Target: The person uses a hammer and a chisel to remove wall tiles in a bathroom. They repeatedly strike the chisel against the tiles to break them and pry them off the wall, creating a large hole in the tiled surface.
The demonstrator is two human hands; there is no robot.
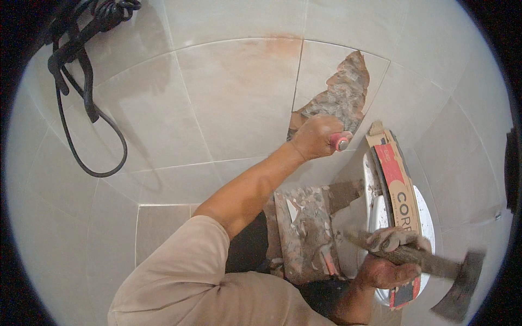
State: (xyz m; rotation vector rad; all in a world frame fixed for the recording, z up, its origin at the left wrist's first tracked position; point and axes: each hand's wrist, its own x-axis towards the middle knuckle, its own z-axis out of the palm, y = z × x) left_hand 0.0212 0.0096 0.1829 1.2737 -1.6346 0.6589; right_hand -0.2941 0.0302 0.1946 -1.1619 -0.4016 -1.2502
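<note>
Red-handled hand tool with a round metal end cap (341, 142) sits in your left hand (317, 137), in front of the lower part of a jagged, rough grey patch (350, 89) where the facing of a pale beige wall tile (375, 68) is broken away. Its far end is hidden behind your fist, so you cannot tell whether it touches the wall.

Long brown cardboard box with a red panel (401, 182), the nearest container, lies to the right over a glossy white rounded fixture (427, 209); its inside is out of sight, so its contents cannot be told. Left of it, below the patch, grey and reddish rubble (304, 228) is heaped across a low surface, with a pale angular shard (292, 210) among the pieces.

Your left arm reaches up and to the right from a beige sleeve (179, 255), the fingers closed together around the red handle and the capped end facing you. Your right hand (387, 270) is low on the right, in front of the box, its fingers wrapped round the shaft of a wooden-handled hatchet with a flared dark metal head (462, 287). That shaft slants down to the right, and the head, blurred, hangs well apart from the red-handled tool.
</note>
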